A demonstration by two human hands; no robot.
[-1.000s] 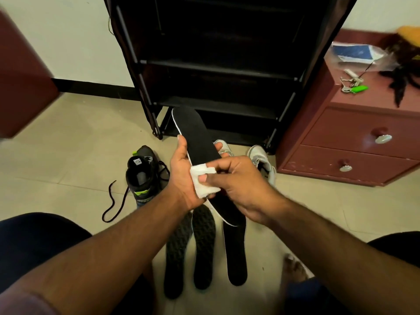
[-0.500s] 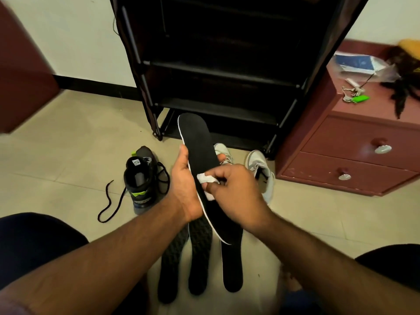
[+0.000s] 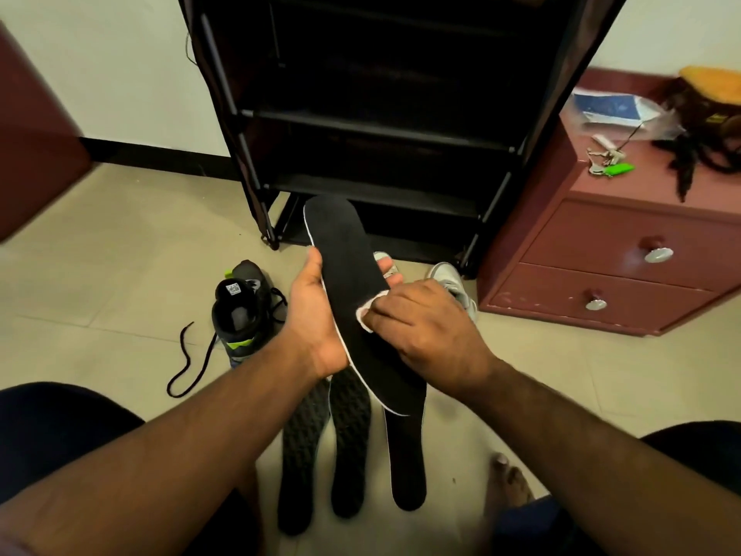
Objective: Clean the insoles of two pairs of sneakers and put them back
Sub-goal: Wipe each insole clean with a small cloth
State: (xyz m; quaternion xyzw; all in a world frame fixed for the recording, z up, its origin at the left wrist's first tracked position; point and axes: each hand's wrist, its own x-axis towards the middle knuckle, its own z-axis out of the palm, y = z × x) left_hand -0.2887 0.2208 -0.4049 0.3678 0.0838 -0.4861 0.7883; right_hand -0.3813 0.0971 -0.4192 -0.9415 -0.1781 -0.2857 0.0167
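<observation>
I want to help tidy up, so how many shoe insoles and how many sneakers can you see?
Flat black shoe insoles: 4 (held one, floor ones)
Sneakers: 3 in view (black-and-green lace-up sneaker, grey sneaker, another grey one mostly hidden)
Total: 7

A black shoe rack (image 3: pixel 385 126) stands against the pale wall (image 3: pixel 120 66) on beige floor tiles (image 3: pixel 120 242); just beside it, a maroon drawer cabinet (image 3: pixel 617 266).

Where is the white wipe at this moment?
In the head view, centre frame, the white wipe sits pinched under the right hand, pressed on the black insole that the left hand holds.
</observation>
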